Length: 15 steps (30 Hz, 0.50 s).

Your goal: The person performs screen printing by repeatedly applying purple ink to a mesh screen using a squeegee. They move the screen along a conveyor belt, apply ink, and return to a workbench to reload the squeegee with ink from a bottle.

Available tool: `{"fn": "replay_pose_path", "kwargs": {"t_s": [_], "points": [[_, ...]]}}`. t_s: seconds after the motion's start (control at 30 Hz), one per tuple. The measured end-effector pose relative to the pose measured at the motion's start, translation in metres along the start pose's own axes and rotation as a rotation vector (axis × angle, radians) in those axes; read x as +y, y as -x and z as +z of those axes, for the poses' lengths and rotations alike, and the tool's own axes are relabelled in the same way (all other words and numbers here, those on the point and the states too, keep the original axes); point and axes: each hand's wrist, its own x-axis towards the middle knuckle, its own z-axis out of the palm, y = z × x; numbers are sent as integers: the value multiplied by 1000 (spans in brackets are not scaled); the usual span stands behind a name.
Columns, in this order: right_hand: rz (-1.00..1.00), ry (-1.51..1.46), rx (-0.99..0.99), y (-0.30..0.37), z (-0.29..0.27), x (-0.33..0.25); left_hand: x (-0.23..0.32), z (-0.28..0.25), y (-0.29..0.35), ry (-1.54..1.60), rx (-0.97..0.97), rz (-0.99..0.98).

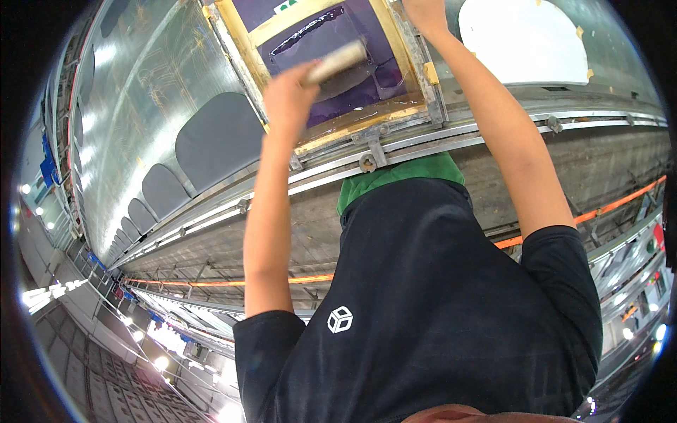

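Note:
A screen-printing frame (416,60) lies at the top middle, its mesh bordered with yellowish tape and dark purple inside. My left hand (288,99) is closed round the end of a squeegee (337,63) with a pale handle, held slantwise over the mesh. The squeegee is blurred by motion. A glossy dark streak of ink (307,32) lies across the mesh beyond it. My right hand (426,15) is by the frame's far right side; the picture's upper edge cuts it off and its fingers are mostly hidden.
Dark grey rounded panels (220,141) lie in a row along the long shiny table (151,77) to the left. A white rounded panel (522,42) with tape bits lies at right. A metal rail (486,137) edges the table, with an orange strip (613,204) nearer me.

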Motion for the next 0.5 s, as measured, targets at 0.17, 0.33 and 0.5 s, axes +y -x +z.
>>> {"fn": "replay_pose_path", "kwargs": {"t_s": [0.17, 0.33, 0.5], "points": [[4, -53, -22, 3, -2, -16, -14, -5, -60, -82, 86, 42], [-9, -28, 4, -1, 1, -1, -6, 55, 25, -223, 261, 214], [-7, 5, -17, 0, -1, -2, 5, 38, 47, -102, 87, 149]]}}
